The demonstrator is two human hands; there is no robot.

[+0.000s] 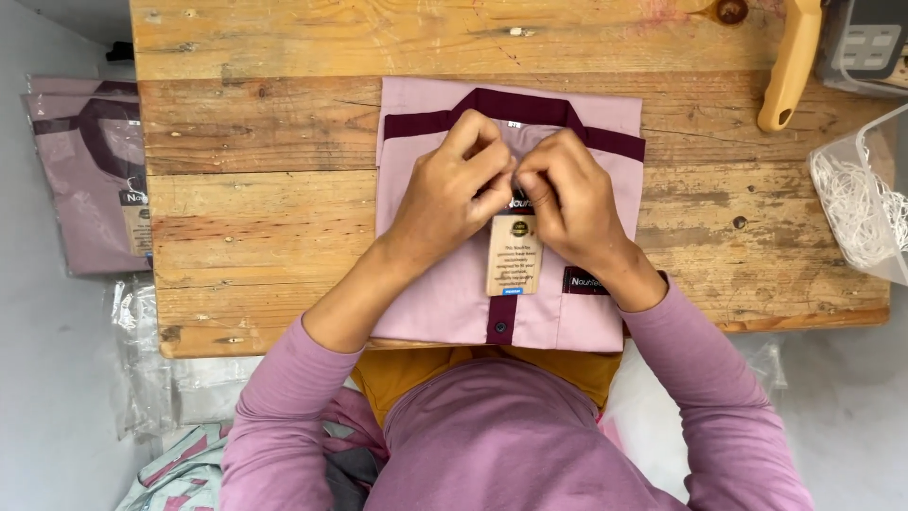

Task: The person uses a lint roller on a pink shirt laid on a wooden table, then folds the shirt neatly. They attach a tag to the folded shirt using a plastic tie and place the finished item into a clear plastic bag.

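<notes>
A folded pale pink shirt (435,303) with dark maroon collar trim and placket lies on a worn wooden table (265,218). A tan cardboard hang tag (515,257) rests on the placket, below the collar. My left hand (449,189) and my right hand (567,203) meet just above the tag, fingertips pinched together at its top by the collar button. What exactly sits between the fingertips is hidden. Both arms wear mauve long sleeves.
A stack of bagged pink shirts (90,180) lies left of the table. A clear tub of white strings (865,203) stands at the right edge, with a yellow-handled tool (790,66) and a grey device (865,43) behind it. Clear plastic bags (151,360) lie below the table.
</notes>
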